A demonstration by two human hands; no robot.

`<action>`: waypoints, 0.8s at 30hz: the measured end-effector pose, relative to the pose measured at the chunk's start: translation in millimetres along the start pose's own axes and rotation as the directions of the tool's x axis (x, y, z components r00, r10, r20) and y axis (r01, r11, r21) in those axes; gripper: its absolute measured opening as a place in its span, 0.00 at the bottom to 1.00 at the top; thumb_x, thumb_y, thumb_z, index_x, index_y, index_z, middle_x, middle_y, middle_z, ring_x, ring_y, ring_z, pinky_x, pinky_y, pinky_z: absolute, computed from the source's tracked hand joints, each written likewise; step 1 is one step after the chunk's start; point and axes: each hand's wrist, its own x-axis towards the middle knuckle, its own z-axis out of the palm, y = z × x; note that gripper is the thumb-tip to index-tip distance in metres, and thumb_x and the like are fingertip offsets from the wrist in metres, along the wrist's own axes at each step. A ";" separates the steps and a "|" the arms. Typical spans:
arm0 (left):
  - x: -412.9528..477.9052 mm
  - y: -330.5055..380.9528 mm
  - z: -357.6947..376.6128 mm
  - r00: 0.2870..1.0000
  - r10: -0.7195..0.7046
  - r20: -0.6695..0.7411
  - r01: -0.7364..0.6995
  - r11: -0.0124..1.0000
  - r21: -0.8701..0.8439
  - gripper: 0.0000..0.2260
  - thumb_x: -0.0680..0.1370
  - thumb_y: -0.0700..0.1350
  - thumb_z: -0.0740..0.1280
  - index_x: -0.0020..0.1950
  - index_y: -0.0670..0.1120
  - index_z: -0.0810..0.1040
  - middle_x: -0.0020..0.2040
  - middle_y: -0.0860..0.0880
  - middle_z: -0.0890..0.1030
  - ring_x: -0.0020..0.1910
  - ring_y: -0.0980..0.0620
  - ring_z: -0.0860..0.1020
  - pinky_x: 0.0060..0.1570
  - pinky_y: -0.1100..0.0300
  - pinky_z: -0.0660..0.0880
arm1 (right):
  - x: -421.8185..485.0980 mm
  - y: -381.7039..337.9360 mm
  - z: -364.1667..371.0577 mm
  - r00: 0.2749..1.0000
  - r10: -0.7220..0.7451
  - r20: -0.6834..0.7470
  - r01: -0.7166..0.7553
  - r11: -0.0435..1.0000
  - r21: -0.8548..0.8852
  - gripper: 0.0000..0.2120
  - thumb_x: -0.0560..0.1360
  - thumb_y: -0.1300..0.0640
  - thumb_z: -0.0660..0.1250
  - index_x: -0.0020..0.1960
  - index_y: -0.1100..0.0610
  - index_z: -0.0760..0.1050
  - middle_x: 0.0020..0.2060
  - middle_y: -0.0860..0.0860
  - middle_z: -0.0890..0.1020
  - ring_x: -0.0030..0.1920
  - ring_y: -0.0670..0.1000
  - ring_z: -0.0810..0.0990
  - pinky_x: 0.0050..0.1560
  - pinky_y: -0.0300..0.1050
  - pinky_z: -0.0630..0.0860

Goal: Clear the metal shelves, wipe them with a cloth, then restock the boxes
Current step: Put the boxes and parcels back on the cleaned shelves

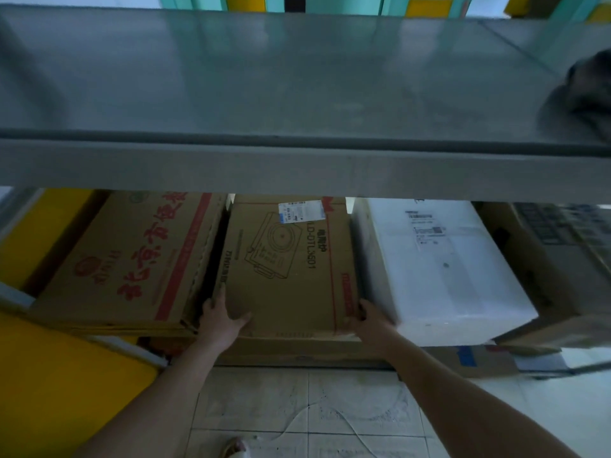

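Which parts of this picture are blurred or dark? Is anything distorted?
Head view: dim; the dark shape at the upper shelf's right end, perhaps the cloth, is smeared; the white box looks soft; print on the middle cardboard box is readable; the wide lens splays their sides outward.

floor: pale tiled floor (330,391), scuffed and pretty dusty, dark grout lines

cord: thin white cord (344,418) snaking loosely across the tiles

yellow thing: big yellow panel (66,375) lower left with white trim, no clue what it is

background: teal and yellow blocks (347,3) along the top edge

footwear: sandal toe (234,447) at the bottom edge
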 end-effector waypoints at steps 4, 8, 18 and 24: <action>-0.3 -1.3 7.0 1.000 0.026 -0.008 -0.026 1.000 0.011 0.45 0.76 0.60 0.71 0.82 0.57 0.44 0.82 0.45 0.50 0.78 0.39 0.60 0.74 0.44 0.64 | 0.6 10.8 -5.5 1.000 -0.003 0.014 0.003 1.000 -0.007 0.10 0.82 0.55 0.66 0.62 0.50 0.72 0.52 0.49 0.80 0.51 0.51 0.81 0.56 0.48 0.79; 1.5 -3.3 8.7 1.000 0.025 0.001 -0.025 1.000 0.008 0.46 0.76 0.61 0.71 0.82 0.58 0.43 0.81 0.45 0.51 0.77 0.39 0.60 0.75 0.43 0.63 | 2.1 12.7 -7.1 0.999 -0.006 0.036 0.006 1.000 0.009 0.14 0.81 0.55 0.66 0.66 0.51 0.73 0.52 0.47 0.80 0.54 0.50 0.80 0.60 0.49 0.78; -44.4 102.5 25.9 0.855 0.517 -0.041 -0.484 0.825 0.292 0.33 0.81 0.54 0.65 0.81 0.52 0.52 0.81 0.51 0.55 0.67 0.48 0.75 0.62 0.51 0.78 | -28.4 -22.9 -45.4 0.969 -0.161 -0.186 0.176 0.982 0.065 0.10 0.83 0.57 0.63 0.59 0.43 0.70 0.49 0.40 0.79 0.47 0.37 0.78 0.45 0.32 0.76; -123.1 217.4 79.9 0.811 0.508 0.288 -0.492 0.860 -0.134 0.24 0.83 0.58 0.61 0.77 0.51 0.64 0.74 0.53 0.69 0.71 0.49 0.72 0.70 0.51 0.69 | -49.8 3.3 -135.0 0.840 -0.207 -0.502 0.239 0.971 -0.002 0.14 0.83 0.58 0.64 0.67 0.51 0.75 0.59 0.48 0.80 0.56 0.45 0.79 0.56 0.39 0.76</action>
